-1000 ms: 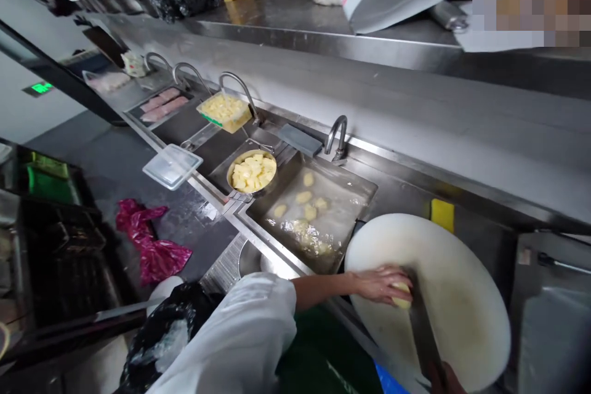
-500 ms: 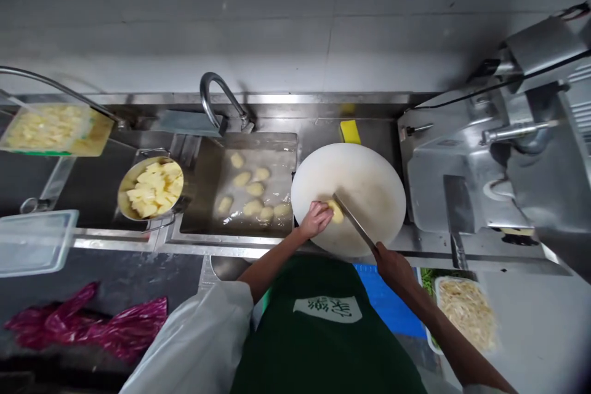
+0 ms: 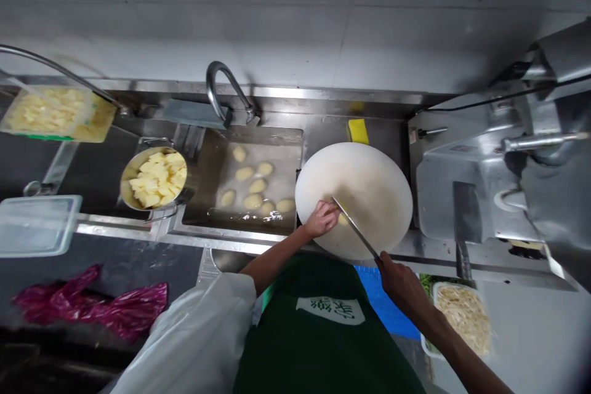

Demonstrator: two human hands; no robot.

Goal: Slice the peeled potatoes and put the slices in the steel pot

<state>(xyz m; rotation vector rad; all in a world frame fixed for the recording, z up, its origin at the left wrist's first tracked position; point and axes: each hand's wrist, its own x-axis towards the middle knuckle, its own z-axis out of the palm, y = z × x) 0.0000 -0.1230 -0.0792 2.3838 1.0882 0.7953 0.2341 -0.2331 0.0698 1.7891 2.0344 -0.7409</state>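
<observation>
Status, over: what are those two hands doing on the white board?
Left hand pins potato on cutting board. Right hand grips knife, blade at potato. Sink with peeled potatoes beside board.

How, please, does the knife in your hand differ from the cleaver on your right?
The knife is gripped in the right hand, slanted beside the potato the left hand holds; the cleaver lies flat, untouched. The knife shows thin, edge-on; the cleaver shows its broad side. Both have metal blades.
</observation>
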